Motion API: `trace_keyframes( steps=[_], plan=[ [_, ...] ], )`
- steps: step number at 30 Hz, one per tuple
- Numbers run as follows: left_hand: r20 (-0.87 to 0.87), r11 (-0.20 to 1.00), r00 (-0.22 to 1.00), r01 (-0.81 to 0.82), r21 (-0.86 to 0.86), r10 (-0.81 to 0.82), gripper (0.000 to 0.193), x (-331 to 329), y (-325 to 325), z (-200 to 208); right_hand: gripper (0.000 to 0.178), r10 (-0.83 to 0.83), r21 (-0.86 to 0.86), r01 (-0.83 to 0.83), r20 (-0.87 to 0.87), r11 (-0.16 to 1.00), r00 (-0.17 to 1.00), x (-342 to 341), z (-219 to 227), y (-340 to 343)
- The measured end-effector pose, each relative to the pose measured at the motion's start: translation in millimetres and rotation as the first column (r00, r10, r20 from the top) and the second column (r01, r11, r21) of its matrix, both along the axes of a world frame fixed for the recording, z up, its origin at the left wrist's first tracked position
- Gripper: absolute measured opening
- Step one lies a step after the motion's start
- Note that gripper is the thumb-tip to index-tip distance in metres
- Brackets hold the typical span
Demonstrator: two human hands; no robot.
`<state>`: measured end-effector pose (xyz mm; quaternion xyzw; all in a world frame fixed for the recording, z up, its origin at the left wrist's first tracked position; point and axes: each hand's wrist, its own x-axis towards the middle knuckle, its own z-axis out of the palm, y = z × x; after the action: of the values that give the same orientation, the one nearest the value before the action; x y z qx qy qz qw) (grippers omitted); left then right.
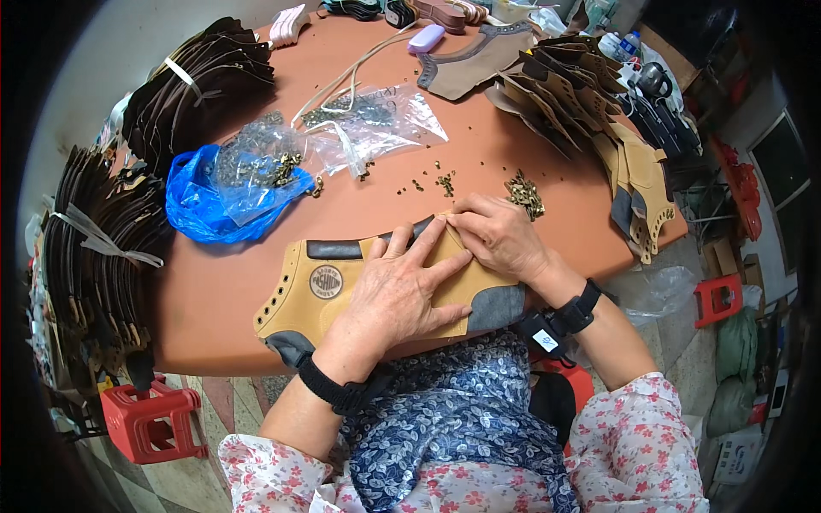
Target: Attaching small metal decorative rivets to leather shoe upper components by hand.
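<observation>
A tan shoe upper (295, 312) with dark grey patches, a round dark emblem and a row of eyelet holes at its left end lies at the table's front edge. My left hand (398, 291) rests flat on it, fingers spread, pressing it down. At the upper's far edge, my right hand (500, 235) is closed in a pinch, its fingertips beside the left index finger. Whatever sits between those fingertips is hidden. Just beyond the right hand is a small heap of brass-coloured metal pieces (524, 195), with several loose metal bits (445, 184) scattered to its left.
A blue plastic bag (192, 201) and a clear bag (402, 120) hold more metal pieces. Tied dark stacks (205, 94) of uppers stand at left, tan uppers (556, 94) at right. A purple oval object (426, 38) lies farther back. Red stools (154, 419) stand below.
</observation>
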<state>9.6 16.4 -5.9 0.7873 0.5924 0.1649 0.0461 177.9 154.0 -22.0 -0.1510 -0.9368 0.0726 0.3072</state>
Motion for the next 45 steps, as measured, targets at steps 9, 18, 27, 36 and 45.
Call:
trace_keyframes(
  steps=[9,18,27,36,45],
  plan=[
    [-0.002,1.0,1.0,-0.015,0.024,0.015,0.06,1.9,-1.9,-0.9,0.014,0.018,-0.071,-0.007,0.15,0.997,0.989,3.2,12.6,2.9],
    [-0.025,0.999,0.999,-0.03,0.027,0.031,0.062,1.7,-1.7,-0.5,0.014,-0.265,-0.258,0.22,-0.154,0.941,0.952,28.4,11.7,1.8],
    [-0.001,0.999,1.0,-0.022,0.029,0.022,0.063,2.6,-2.2,3.5,0.009,-0.329,0.03,0.33,-0.024,0.944,0.944,60.2,9.1,21.3],
    [0.013,1.0,1.0,-0.025,0.015,0.024,0.062,2.6,-2.5,5.4,0.013,-0.368,0.128,0.354,0.11,0.926,0.923,54.5,6.8,21.9],
    [-0.004,0.999,1.0,-0.024,0.026,0.024,0.063,1.7,-2.7,3.7,0.014,-0.345,-0.013,0.345,0.039,0.938,0.938,56.4,5.7,22.0]
  ],
)
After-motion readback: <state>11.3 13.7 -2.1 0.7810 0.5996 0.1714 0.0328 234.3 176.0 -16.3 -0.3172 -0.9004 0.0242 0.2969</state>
